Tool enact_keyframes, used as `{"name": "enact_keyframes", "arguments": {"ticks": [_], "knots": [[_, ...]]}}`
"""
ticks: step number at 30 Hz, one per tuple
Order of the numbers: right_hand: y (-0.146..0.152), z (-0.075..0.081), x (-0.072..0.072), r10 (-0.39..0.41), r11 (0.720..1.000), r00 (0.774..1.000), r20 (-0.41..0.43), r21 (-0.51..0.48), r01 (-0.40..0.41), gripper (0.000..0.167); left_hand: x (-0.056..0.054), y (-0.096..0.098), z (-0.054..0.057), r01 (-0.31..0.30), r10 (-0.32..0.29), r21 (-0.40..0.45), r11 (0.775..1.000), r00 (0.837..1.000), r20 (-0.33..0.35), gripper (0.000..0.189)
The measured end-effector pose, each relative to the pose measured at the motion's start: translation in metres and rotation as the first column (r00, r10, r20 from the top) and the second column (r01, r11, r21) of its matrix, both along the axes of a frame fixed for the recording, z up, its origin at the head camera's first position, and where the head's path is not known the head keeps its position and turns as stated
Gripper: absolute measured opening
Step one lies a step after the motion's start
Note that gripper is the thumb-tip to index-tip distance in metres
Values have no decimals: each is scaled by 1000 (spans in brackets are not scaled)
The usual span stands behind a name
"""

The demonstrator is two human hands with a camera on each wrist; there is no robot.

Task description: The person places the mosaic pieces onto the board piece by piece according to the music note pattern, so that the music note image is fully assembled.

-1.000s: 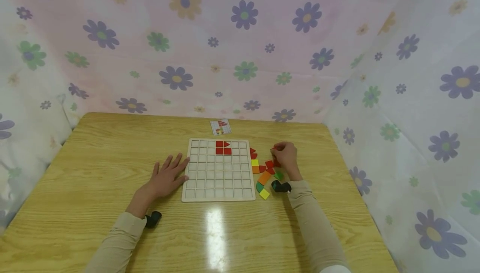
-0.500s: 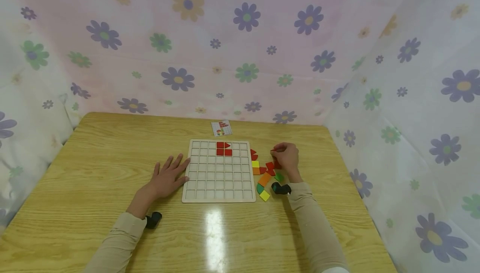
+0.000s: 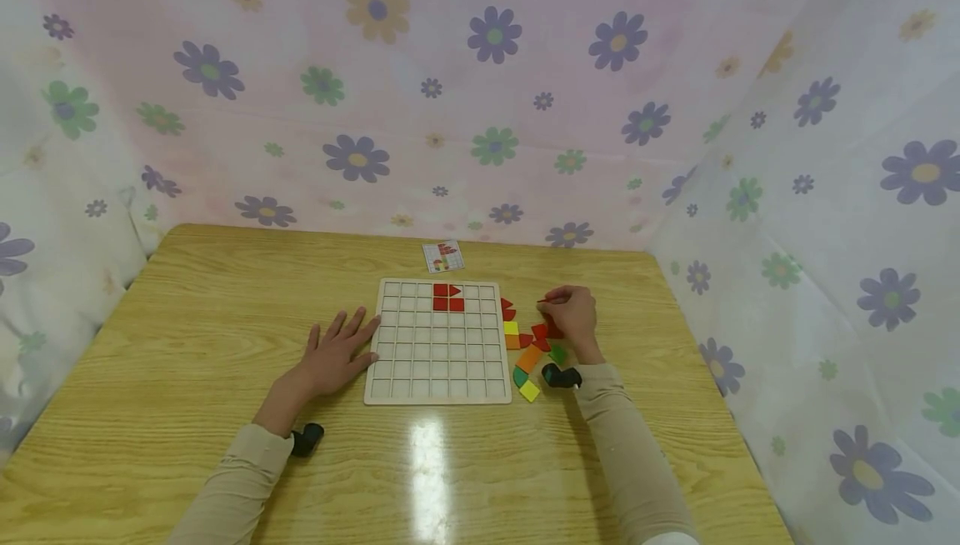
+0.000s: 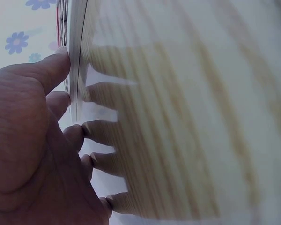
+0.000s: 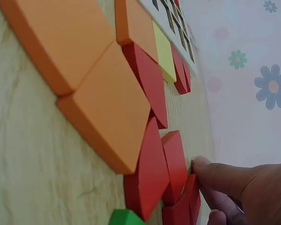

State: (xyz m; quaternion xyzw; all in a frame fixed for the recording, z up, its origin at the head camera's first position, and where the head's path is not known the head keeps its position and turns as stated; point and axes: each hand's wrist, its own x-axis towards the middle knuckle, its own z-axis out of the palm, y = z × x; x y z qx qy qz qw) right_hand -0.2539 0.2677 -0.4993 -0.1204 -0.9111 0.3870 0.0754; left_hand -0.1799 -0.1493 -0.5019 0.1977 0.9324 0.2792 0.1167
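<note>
My left hand (image 3: pixel 330 359) lies spread on the table, thumb and index finger at the left edge of a pale wooden grid board (image 3: pixel 405 395). The left wrist view shows its thumb (image 4: pixel 54 70) against the board's side (image 4: pixel 76 56). Off the board's right side, my right hand (image 3: pixel 573 312) pinches a small red tile (image 3: pixel 543 302) between thumb and fingertips. In the right wrist view the thumb (image 5: pixel 215 173) covers most of what it holds. Red tiles (image 3: pixel 448 304) fill several cells in the board's upper part.
Loose tiles lie between the board and my right hand: red (image 3: pixel 540 332), orange (image 3: pixel 528 358), yellow (image 3: pixel 529 391) and green (image 3: pixel 557 353). Some touch one another. A small picture card (image 3: pixel 443 256) sits behind the board. Flowered cloth (image 3: pixel 495 145) hangs around the table.
Over the last second the red tile in my right fingertips has shifted slightly left. My left hand and the tiles on the board keep their places.
</note>
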Motion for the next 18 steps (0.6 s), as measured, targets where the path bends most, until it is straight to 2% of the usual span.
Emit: {"name": "enact_keyframes", "arguments": {"ticks": [6,11,15,18], "knots": [[-6,6,4,19,996,999,46,84,-22,17,0,0,-1,3,-3,8,1000,1000,4,64],[-14,6,7,76,997,996,37,-20,-75,15,0,-1,0,2,-2,14,1000,1000,7,64],[-21,5,9,133,984,991,10,-119,-131,15,1,0,1,3,-3,9,1000,1000,0,64],[-25,4,11,170,973,985,-1,-157,-168,15,1,1,2,2,-2,6,1000,1000,-1,64]]}}
